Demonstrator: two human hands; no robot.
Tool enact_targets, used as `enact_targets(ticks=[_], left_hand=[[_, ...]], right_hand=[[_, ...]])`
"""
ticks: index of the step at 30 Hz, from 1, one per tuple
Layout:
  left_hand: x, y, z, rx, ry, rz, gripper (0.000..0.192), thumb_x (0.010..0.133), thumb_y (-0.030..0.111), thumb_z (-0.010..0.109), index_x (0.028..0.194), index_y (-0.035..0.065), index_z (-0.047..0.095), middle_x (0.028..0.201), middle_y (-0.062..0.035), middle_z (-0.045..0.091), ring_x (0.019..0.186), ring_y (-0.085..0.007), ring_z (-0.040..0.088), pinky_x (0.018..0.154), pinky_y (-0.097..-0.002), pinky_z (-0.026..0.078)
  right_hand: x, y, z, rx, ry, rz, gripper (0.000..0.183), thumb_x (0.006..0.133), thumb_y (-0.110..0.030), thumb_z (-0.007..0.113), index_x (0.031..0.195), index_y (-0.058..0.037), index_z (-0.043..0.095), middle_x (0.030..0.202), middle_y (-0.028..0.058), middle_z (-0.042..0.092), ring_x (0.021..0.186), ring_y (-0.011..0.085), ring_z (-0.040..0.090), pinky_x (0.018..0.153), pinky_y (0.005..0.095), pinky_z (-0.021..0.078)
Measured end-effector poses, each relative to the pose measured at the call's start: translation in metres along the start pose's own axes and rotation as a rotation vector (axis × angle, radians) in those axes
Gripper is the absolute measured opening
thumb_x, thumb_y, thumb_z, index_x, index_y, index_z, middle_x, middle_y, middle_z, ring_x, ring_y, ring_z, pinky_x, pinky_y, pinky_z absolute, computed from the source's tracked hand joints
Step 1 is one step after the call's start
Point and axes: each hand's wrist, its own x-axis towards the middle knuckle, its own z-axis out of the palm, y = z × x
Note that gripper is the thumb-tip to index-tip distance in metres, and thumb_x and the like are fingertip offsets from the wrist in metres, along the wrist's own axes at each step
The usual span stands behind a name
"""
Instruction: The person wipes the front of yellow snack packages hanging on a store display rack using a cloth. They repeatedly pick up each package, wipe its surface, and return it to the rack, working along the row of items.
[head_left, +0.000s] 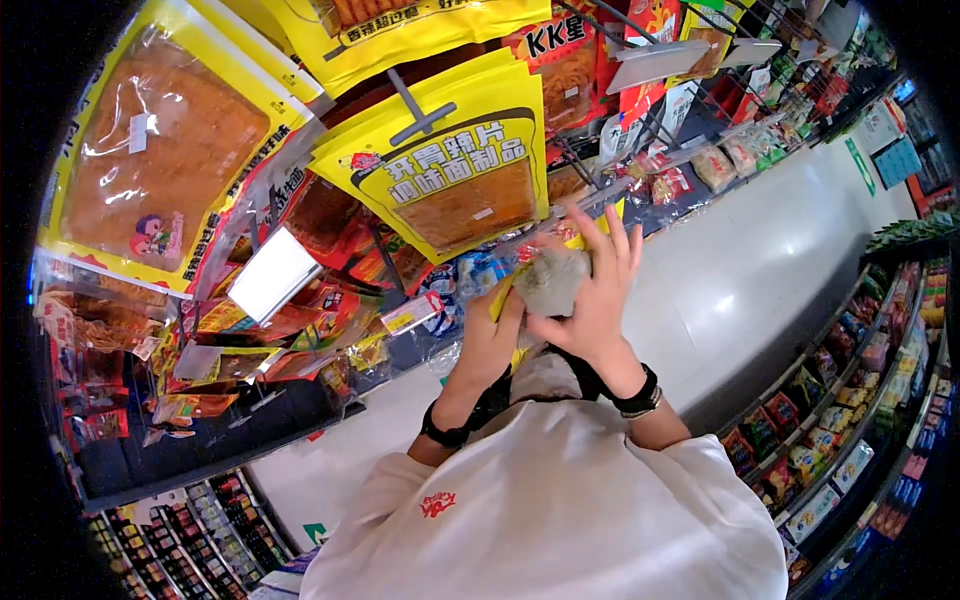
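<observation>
In front of my chest my left hand (487, 334) grips the edge of a yellow packet (497, 301), which is mostly hidden by the hands. A crumpled grey cloth (553, 282) lies over it, between both hands. My right hand (606, 300) holds the cloth against the packet with its thumb and palm, its fingers stretched forward. Just beyond, a row of yellow snack packets (471, 169) hangs from a metal display hook (420, 116).
A larger yellow snack packet (165, 150) hangs at left, near a blank white tag holder (275, 276). More hooks with tag holders (660, 64) jut out at upper right. Along the right stands another stocked shelf (825, 405), across a pale floor (720, 300).
</observation>
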Motion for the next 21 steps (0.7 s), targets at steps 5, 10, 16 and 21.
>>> enact_targets(ticks=[5,10,16,21], left_hand=[[0.001,0.018,-0.016,0.282,-0.115,0.143,0.025,0.084,0.014,0.046,0.103,-0.0004,0.054,0.063,-0.0139,0.056,0.055,-0.0267,0.056,0.053,-0.0322,0.043],[-0.006,0.024,-0.018,0.332,-0.103,0.300,0.023,0.083,0.013,0.047,0.101,0.0016,0.056,0.068,-0.0147,0.058,0.061,-0.0289,0.058,0.056,-0.0329,0.044],[-0.010,0.021,-0.021,0.299,-0.032,0.396,0.022,0.082,0.014,0.049,0.099,0.0026,0.058,0.074,-0.0143,0.059,0.063,-0.0283,0.058,0.057,-0.0332,0.045],[-0.018,0.025,-0.034,0.440,-0.048,0.428,0.019,0.081,0.014,0.052,0.093,0.0016,0.059,0.073,-0.0150,0.059,0.060,-0.0279,0.057,0.054,-0.0334,0.044]], right_hand=[[0.001,0.013,0.009,0.218,0.144,-0.102,0.038,0.054,-0.037,0.064,0.075,-0.0073,0.053,0.078,0.0081,0.053,0.078,0.0255,0.052,0.094,0.0457,0.0263],[-0.010,0.027,0.015,0.076,0.263,-0.247,0.019,0.059,-0.026,0.062,0.068,-0.0109,0.056,0.063,0.0024,0.049,0.061,0.0195,0.050,0.086,0.0409,0.0373],[0.000,0.021,0.003,-0.107,0.245,-0.267,0.017,0.056,-0.024,0.063,0.065,-0.0113,0.056,0.065,0.0018,0.051,0.070,0.0180,0.052,0.087,0.0422,0.0359],[0.015,0.027,-0.016,0.160,0.109,-0.145,0.021,0.058,-0.021,0.069,0.068,-0.0078,0.056,0.074,0.0058,0.054,0.079,0.0219,0.052,0.088,0.0454,0.0341]])
